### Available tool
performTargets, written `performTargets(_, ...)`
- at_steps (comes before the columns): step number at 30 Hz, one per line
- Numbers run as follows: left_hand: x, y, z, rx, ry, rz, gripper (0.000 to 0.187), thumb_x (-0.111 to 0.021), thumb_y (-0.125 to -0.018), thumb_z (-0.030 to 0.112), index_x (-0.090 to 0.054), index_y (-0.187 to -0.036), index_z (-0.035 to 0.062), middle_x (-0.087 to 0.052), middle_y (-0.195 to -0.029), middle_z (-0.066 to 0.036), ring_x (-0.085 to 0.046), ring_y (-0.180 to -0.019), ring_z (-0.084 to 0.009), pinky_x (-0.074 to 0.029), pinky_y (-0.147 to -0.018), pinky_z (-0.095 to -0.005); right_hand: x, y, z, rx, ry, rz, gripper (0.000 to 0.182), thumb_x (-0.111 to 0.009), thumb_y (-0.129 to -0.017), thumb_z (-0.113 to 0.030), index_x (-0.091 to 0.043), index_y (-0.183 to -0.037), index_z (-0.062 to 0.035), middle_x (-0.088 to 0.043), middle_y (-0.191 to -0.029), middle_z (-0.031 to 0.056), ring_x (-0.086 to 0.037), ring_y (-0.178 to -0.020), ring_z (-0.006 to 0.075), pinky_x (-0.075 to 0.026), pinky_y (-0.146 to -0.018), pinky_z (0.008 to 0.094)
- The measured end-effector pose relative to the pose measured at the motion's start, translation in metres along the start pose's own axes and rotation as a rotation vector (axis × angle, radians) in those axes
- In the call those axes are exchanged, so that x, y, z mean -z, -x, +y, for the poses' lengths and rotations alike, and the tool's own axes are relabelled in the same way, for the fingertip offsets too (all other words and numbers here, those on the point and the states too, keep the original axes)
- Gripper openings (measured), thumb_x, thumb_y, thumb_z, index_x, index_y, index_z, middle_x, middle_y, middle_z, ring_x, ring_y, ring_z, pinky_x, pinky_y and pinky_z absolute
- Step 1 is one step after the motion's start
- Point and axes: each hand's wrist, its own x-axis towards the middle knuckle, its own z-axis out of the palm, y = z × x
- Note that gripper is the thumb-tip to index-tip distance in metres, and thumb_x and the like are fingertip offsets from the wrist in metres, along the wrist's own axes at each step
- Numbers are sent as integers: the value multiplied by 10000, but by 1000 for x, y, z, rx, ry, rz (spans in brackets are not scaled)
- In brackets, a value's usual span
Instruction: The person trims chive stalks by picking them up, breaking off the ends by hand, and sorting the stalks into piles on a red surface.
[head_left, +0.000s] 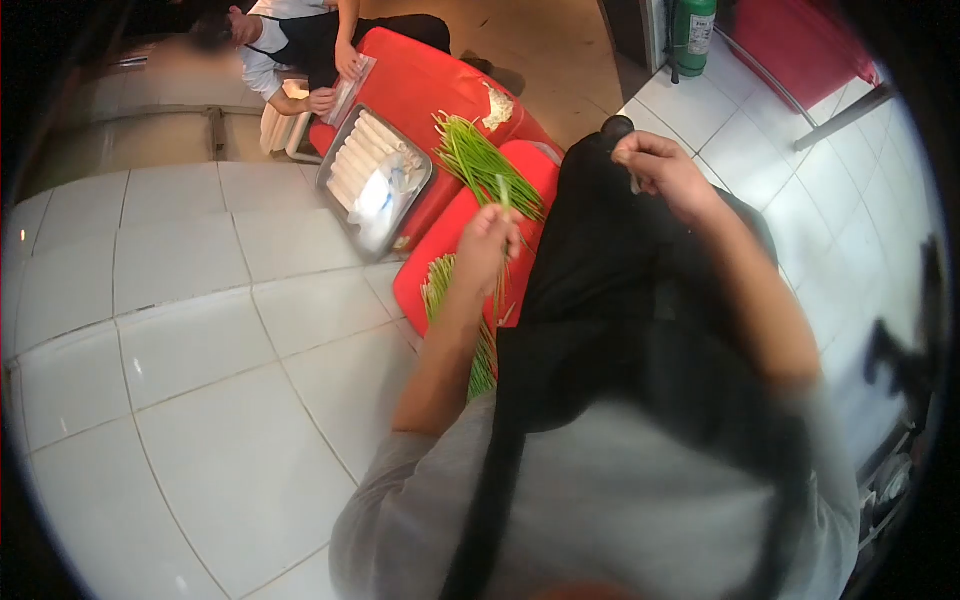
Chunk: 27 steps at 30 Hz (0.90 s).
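Observation:
My left hand [487,240] is closed around a thin green stalk [503,190], whose cut end sticks up above the fingers. My right hand [665,172], off to the right over the black apron [625,260], has its fingers pinched together. A small pale scrap shows below those fingers, too small to name. Beyond my left hand, a bundle of long green stalks [485,160] lies across a red cutting board [455,222]. A second bunch of green stalks [437,283] lies at the board's near side, partly hidden by my left forearm.
A metal tray [428,185] holds pale rolls [362,150] and a plastic bag [375,208]. Pale scraps [497,107] sit on the red surface [430,80] behind. Another person's hands [322,101] hold a clear bag. A green extinguisher [692,38] and red bin [800,50] stand right.

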Motion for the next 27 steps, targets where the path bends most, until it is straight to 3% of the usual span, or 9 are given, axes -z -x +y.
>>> performTargets(5,64,-95,-23,166,289,207,169,-383,-931,152,-488,-1009,45,-500,-719,-29,-487,-563,-138,-387,-482,-255,21,18,26,-147,-249,-63,110,-504,-872,-196,-526,-849,-91,-494,-655,-33,-430,-551,60,-330,-500,200)
performTargets(8,85,-144,-26,200,211,371,179,-395,-925,147,-488,-1032,39,-507,-731,-39,-492,-605,-152,-408,-550,-269,31,30,43,-215,-249,-18,98,-490,-880,-188,-520,-854,-99,-502,-658,-31,-439,-551,64,-338,-503,200)
performTargets(11,105,-181,-26,206,105,397,179,-436,-910,144,-486,-1043,36,-542,-820,-52,-513,-748,-167,-427,-689,-327,35,30,49,-242,-273,16,88,-481,-886,-173,-528,-873,-101,-500,-668,-35,-440,-563,63,-341,-508,201)
performTargets(14,93,-163,10,181,42,419,269,-456,-901,148,-463,-1135,17,-565,-1007,-87,-507,-963,-174,-382,-866,-357,28,24,38,-224,-248,72,91,-476,-889,-162,-538,-913,-100,-499,-676,-33,-444,-580,66,-345,-522,201)
performTargets(15,95,-166,8,152,-32,505,338,-415,-929,209,-416,-1250,105,-514,-1163,-57,-455,-1076,-153,-311,-922,-303,25,20,35,-218,-240,87,96,-476,-888,-157,-543,-921,-97,-501,-682,-31,-446,-588,67,-349,-530,202)
performTargets(18,88,-136,0,37,78,219,384,-398,-937,210,-375,-1292,67,-497,-1212,-84,-453,-1117,-175,-334,-932,-305,6,3,23,-190,-193,93,113,-479,-886,-146,-559,-936,-84,-506,-696,-25,-452,-609,71,-362,-552,206)
performTargets(21,60,-76,12,73,378,-209,407,-389,-941,233,-374,-1283,12,-488,-1234,-126,-460,-1142,-199,-353,-948,-315,-37,-17,8,-162,-79,-19,130,-479,-888,-144,-569,-949,-72,-505,-704,-19,-456,-630,70,-369,-574,206)
performTargets(24,66,-35,-10,19,326,-107,442,-393,-939,278,-386,-1262,-23,-485,-1240,-159,-469,-1145,-224,-356,-963,-340,-95,-38,9,-67,54,-273,141,-483,-890,-142,-572,-964,-62,-512,-715,-15,-466,-641,63,-377,-575,202)
performTargets(27,96,7,-40,23,237,135,425,-400,-936,299,-439,-1227,-10,-514,-1208,-145,-487,-1123,-207,-364,-940,-312,-151,-46,23,-113,245,-499,155,-477,-893,-135,-568,-982,-47,-534,-733,-15,-480,-637,62,-404,-576,202)
